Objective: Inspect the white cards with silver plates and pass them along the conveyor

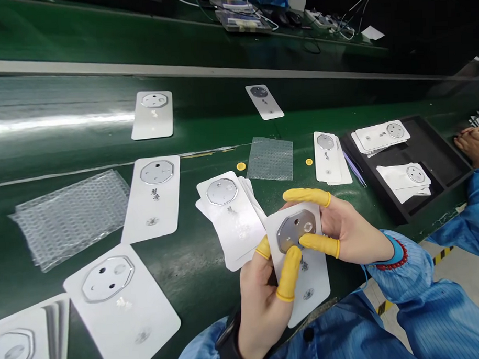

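Observation:
A white phone back cover (316,287) with a silver octagonal camera plate is tilted up over the bench's near edge. My left hand (263,304) grips its left side, the thumb in a yellow finger cot pressed on the face just below the octagon. My right hand (351,230) holds its upper right part, one yellow-cotted digit on the octagon and another over the top edge. Just left of it lies a fanned stack of similar covers (235,216). What the fingers behind the cover touch is hidden.
More covers lie around the green bench, including a single cover (152,203). Bubble-wrap bags (76,216), a smaller bubble bag (270,158), purple tweezers (355,169) and a black tray (438,151) with covers are nearby. Another person's hand (474,146) rests at right.

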